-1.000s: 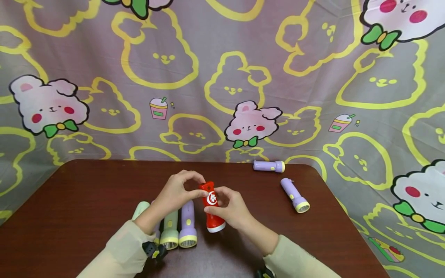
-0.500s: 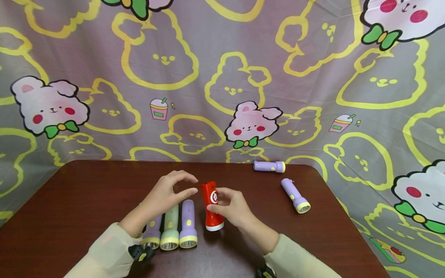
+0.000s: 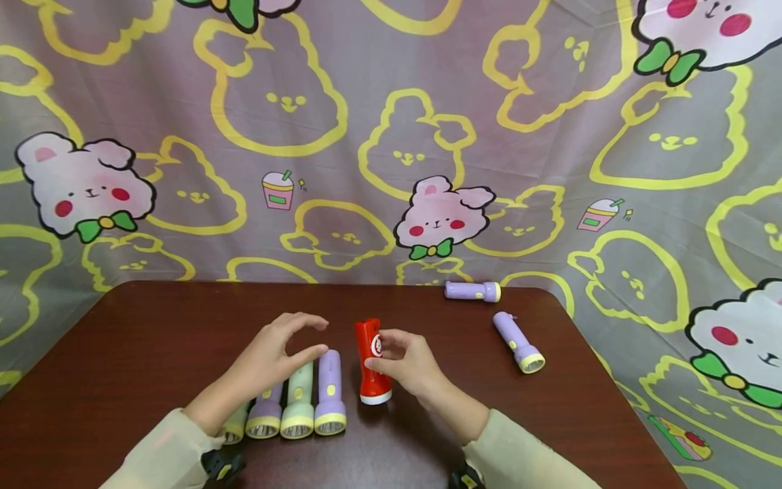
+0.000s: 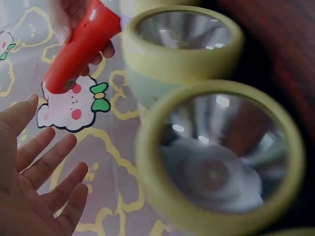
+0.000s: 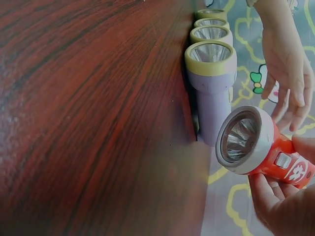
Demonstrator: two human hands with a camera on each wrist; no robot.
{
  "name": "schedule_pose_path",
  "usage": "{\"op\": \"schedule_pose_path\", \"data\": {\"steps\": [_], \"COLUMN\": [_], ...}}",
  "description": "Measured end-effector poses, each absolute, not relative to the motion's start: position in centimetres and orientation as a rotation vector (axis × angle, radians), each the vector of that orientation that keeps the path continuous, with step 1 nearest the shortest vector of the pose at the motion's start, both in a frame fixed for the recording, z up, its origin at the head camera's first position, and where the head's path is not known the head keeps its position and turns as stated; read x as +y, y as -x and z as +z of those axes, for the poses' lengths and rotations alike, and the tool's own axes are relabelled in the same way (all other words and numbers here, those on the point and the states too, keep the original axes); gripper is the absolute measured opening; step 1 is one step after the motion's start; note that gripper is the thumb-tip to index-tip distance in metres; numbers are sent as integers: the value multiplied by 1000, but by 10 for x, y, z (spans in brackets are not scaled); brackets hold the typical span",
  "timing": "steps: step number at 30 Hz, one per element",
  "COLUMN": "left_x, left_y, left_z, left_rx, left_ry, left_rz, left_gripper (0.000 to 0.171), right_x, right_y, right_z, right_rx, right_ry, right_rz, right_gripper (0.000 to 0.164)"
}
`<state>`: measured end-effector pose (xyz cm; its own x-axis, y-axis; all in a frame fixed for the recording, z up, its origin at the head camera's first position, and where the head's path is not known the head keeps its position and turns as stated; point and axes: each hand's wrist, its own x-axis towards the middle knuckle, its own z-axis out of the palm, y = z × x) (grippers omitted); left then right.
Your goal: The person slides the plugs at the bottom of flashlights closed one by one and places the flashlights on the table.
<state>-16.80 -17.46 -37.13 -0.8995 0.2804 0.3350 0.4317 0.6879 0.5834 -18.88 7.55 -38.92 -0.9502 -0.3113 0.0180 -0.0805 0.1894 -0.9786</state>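
Note:
My right hand (image 3: 412, 363) grips a red flashlight (image 3: 369, 360) with a white head rim and a white emblem, thumb along its side. The flashlight stands nearly upright, lens end down, at the right of a row of flashlights; its lens and switch show in the right wrist view. My left hand (image 3: 275, 348) is over the row, fingers spread and slightly bent, holding nothing. In the row are a purple flashlight (image 3: 330, 394), a green flashlight (image 3: 299, 401), another purple flashlight (image 3: 265, 411) and a green flashlight (image 3: 234, 426) partly hidden by the left forearm.
Two more purple flashlights lie at the back right of the brown table (image 3: 452, 421): one sideways (image 3: 470, 292) by the back edge, one slanted (image 3: 516, 343) nearer. A patterned curtain (image 3: 342, 136) hangs close behind the table.
My left hand has let go of the red flashlight's top end and moved left over the row. The right hand keeps its grip, and the red flashlight has turned slightly.

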Motion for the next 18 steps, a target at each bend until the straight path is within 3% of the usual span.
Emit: {"op": "schedule_pose_path", "data": {"steps": [18], "left_x": [-203], "left_y": [146], "left_z": [-395], "left_rx": [-2787], "left_ry": [561], "left_rz": [-755], "left_gripper": [62], "right_x": [75], "right_y": [182], "right_z": [-390], "right_rx": [2207], "right_ry": [388], "right_rz": [-1816], "right_gripper": [45]}}
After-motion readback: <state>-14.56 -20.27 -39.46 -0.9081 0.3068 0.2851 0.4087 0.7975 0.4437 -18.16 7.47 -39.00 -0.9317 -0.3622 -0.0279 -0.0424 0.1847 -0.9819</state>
